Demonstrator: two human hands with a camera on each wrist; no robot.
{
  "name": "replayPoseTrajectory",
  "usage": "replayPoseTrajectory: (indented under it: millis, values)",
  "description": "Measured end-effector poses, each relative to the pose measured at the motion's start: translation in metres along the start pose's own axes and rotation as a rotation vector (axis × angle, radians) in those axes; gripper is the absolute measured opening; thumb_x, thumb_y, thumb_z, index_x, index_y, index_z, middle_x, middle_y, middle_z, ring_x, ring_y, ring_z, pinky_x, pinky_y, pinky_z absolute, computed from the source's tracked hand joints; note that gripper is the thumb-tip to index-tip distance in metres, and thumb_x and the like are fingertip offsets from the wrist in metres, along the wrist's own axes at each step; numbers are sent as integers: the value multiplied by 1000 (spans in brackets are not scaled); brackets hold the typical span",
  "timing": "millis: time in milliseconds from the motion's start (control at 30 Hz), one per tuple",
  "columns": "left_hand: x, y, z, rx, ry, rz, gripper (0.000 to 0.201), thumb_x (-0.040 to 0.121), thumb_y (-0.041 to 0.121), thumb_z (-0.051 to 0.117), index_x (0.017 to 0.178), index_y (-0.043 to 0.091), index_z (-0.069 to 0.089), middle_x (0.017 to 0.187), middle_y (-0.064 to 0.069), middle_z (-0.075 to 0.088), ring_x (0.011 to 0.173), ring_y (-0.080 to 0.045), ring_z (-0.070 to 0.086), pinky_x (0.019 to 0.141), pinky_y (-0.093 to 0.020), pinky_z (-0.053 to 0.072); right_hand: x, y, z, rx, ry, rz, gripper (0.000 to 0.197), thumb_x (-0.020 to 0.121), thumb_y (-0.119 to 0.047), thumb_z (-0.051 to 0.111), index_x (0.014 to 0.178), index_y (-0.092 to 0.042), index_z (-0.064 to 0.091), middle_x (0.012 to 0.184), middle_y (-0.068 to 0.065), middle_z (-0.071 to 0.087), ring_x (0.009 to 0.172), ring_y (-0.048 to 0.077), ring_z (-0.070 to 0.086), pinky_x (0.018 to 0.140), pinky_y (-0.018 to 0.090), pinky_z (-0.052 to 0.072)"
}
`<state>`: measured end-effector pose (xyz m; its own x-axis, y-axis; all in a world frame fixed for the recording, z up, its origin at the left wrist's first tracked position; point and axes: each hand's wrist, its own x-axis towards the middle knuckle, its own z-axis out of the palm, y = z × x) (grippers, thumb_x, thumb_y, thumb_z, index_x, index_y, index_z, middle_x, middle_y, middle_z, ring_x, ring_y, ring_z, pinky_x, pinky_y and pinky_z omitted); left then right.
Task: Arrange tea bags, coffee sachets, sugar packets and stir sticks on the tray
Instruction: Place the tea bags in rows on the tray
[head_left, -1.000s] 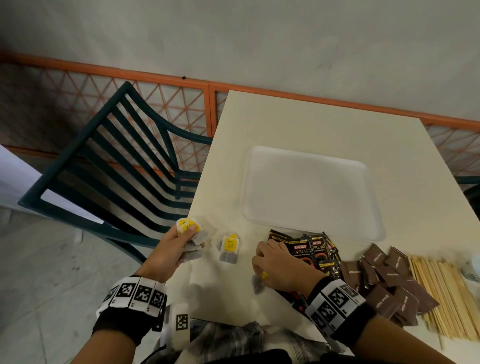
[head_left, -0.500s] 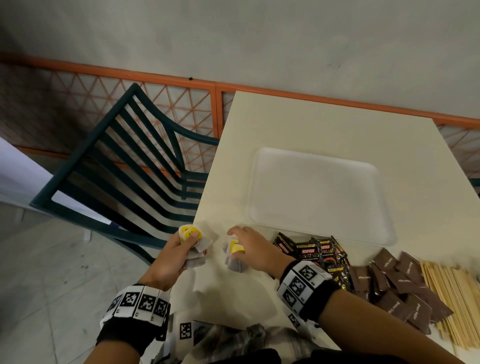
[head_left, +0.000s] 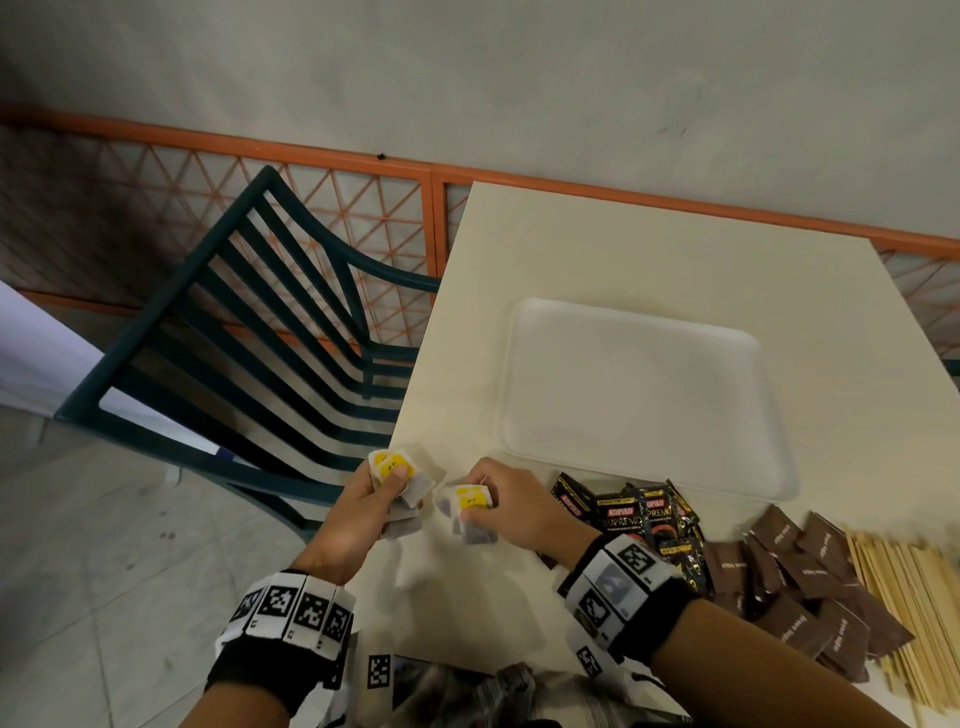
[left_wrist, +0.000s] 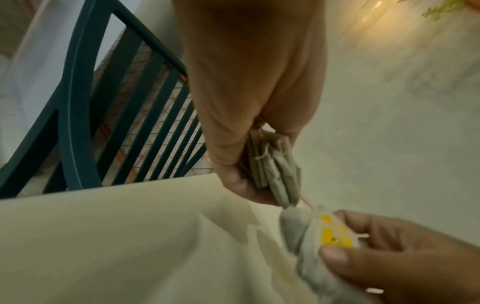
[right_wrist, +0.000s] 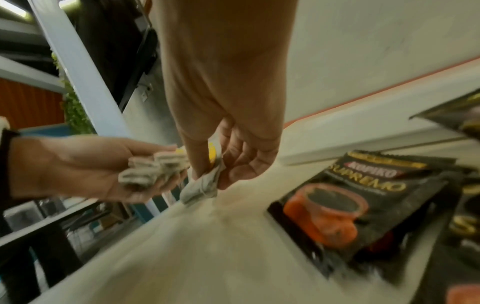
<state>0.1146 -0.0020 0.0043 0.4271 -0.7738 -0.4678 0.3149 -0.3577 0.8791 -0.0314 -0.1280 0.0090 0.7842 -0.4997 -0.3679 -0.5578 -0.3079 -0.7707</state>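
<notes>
The left hand (head_left: 371, 512) clamps a stack of tea bags (left_wrist: 275, 170) by thumb and fingers while the right hand (head_left: 511, 506) pinches one more tea bag (head_left: 470, 512) just above the table (head_left: 597, 249) (likely gathering them for one transfer), near the bare tray (head_left: 644, 395).

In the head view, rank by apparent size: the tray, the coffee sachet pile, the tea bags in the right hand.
1. tray
2. coffee sachet pile
3. tea bags held by the right hand
</notes>
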Motion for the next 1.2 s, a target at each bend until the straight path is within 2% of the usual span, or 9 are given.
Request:
replayPoseTrajectory:
  millis: [100, 167, 267, 433, 567, 667, 767, 967, 1200]
  values:
    - [4, 3, 6, -13, 11, -34, 28, 96, 27, 45, 113, 6, 52, 95, -14, 62, 79, -21, 63, 60, -26, 53, -6, -9, -22, 91, 24, -21, 23, 79, -21, 70, 90, -25, 51, 72, -13, 55, 59, -4, 50, 52, 7, 36]
    - [5, 8, 18, -43, -17, -70, 28, 95, 28, 46, 115, 9, 54, 102, -12, 66, 86, -22, 66, 64, -29, 55, -9, -16, -36, 204, -6, -36, 26, 78, -20, 72, 91, -26, 51, 74, -12, 60, 57, -8, 53, 54, 5, 39]
    - [6, 23, 46, -120, -142, -143, 32, 97, 32, 40, 113, 13, 61, 103, -9, 68, 87, -19, 67, 67, -32, 55, -15, -22, -50, 298, -41, -57, 26, 80, -17, 71, 99, -19, 54, 85, -4, 64, 71, 3, 58, 63, 13, 47]
    - [10, 46, 88, -342, -308, -242, 62, 88, 59, 30, 107, 13, 67, 96, -13, 69, 80, -23, 67, 76, -37, 49, -30, -9, -75, 71, 146, -81, 41, 78, -30, 72, 115, -21, 56, 98, -2, 52, 79, 9, 53, 66, 9, 41]
    - [12, 53, 123, -257, -361, -144, 40, 84, 42, 59, 110, 12, 60, 93, -10, 66, 80, -20, 67, 68, -30, 55, -46, 11, -105, 134, 251, -24, 46, 74, -40, 73, 108, -23, 47, 89, -3, 49, 68, 9, 49, 61, 17, 38]
    - [14, 56, 152, -262, -337, -26, 30, 78, 27, 71, 102, 11, 64, 89, -12, 69, 80, -21, 69, 67, -28, 56, -58, 25, -127, 207, 244, 2, 37, 79, -39, 69, 94, -11, 50, 75, 0, 58, 61, 12, 56, 58, 20, 43]
    - [18, 58, 181, -314, -248, 96, 16, 79, 17, 67, 92, 7, 68, 84, -15, 70, 78, -25, 69, 66, -31, 56, -67, 39, -141, 383, 184, -20, 31, 85, -31, 64, 85, -3, 52, 69, 3, 61, 51, 9, 60, 53, 23, 50]
    - [23, 57, 214, -312, -84, 118, 30, 75, 25, 67, 99, 9, 60, 80, -6, 71, 74, -18, 68, 63, -28, 51, -72, 60, -168, 707, 124, -15, 12, 87, -11, 62, 97, -5, 62, 91, 12, 65, 64, 13, 62, 60, 21, 53]
    - [23, 57, 214, -405, 56, 147, 20, 73, 18, 73, 89, 11, 64, 77, -8, 66, 69, -15, 66, 56, -23, 52, -56, 72, -193, 720, 68, -15, 7, 88, -9, 60, 88, -12, 66, 76, 0, 64, 66, 7, 59, 59, 17, 49]
